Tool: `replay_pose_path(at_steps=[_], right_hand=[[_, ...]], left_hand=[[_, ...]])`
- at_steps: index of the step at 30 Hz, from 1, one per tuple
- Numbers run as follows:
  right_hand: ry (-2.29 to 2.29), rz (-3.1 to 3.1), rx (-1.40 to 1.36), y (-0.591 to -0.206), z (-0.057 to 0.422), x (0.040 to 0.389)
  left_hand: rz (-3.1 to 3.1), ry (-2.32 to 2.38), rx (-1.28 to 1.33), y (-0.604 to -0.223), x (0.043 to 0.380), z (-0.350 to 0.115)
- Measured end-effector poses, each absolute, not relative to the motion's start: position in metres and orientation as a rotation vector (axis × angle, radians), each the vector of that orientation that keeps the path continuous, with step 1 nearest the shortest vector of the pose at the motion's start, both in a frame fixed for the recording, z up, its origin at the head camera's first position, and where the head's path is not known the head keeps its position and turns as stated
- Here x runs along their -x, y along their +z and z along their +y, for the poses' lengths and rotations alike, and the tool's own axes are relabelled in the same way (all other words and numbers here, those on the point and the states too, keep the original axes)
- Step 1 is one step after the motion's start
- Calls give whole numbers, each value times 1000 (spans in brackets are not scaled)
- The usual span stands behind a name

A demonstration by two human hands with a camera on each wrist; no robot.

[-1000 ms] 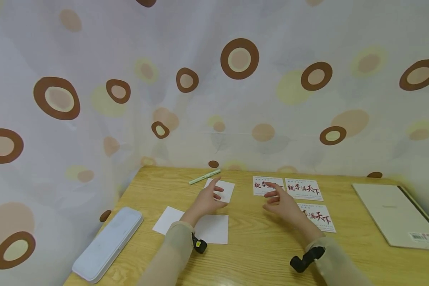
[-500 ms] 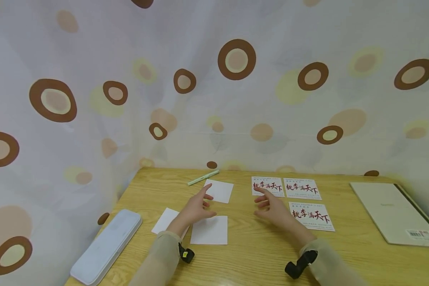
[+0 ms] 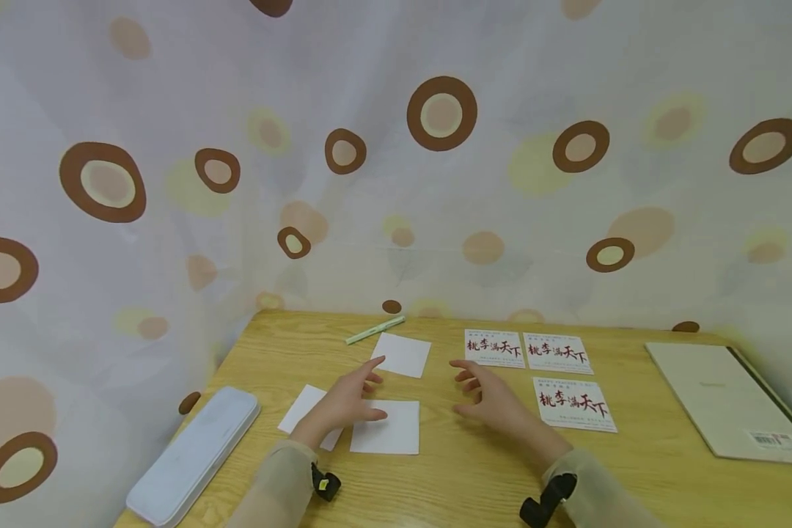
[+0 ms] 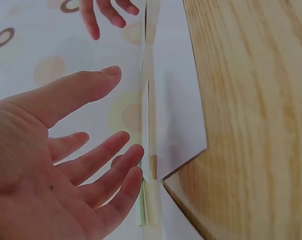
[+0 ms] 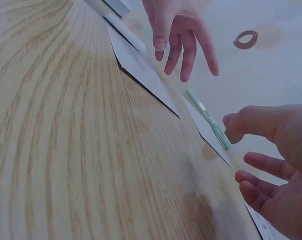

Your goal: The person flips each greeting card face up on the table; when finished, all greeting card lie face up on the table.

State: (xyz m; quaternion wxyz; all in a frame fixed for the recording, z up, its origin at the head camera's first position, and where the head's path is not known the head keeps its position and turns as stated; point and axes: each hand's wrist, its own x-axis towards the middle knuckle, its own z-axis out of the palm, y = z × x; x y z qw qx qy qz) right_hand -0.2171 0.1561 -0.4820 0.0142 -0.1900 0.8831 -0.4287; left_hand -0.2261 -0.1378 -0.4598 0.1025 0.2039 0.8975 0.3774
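My left hand hovers above the white cards on the left, its fingers loosely spread and nothing in them. Beneath and beside it lie a front card, a tilted card partly hidden by the hand, and a back card. Facing it across a gap, my right hand is in the air with relaxed, slightly bent fingers and holds nothing. It is nearest to a printed card with red characters. Two more such cards, a left one and a right one, lie behind.
A pale green pen lies behind the white cards. At the left edge of the wooden table is a light blue pencil case. A cream notebook lies at the right. A dotted curtain hangs behind.
Both hands have drawn back toward the near side and a little to the left. The right hand no longer overlaps the printed cards. The cards and pen stay in place.
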Motion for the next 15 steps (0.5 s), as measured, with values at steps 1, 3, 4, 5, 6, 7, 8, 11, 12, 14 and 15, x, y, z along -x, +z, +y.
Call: replay_pose_path(at_steps=[1, 3, 4, 5, 6, 7, 8, 11, 12, 14, 15], right_hand=[[-1336, 2747, 596, -481, 155, 216], [-1329, 2752, 607, -480, 155, 215], [-1321, 2755, 612, -479, 154, 214], [-1315, 2753, 611, -479, 154, 214], [-1310, 2751, 617, -479, 153, 214], [-1298, 2753, 629, -479, 152, 213], [-1292, 2748, 637, -479, 150, 213], [-1262, 2740, 684, -479, 146, 211], [-1250, 2738, 708, -480, 144, 210], [-1227, 2739, 762, -480, 142, 208], [-1218, 2740, 781, -480, 140, 207]], left_hand=[[2642, 1106, -609, -458, 225, -138], [2634, 1093, -619, -455, 223, -138], [2635, 1082, -628, -454, 222, -139], [2636, 1068, -636, -453, 221, -139], [2637, 1052, -641, -453, 220, -140], [2641, 1032, -648, -453, 219, -141], [2644, 1014, -653, -453, 218, -142], [2655, 959, -673, -455, 216, -145], [2653, 951, -676, -456, 216, -145], [2647, 947, -685, -458, 215, -147], [2649, 934, -695, -460, 214, -148]])
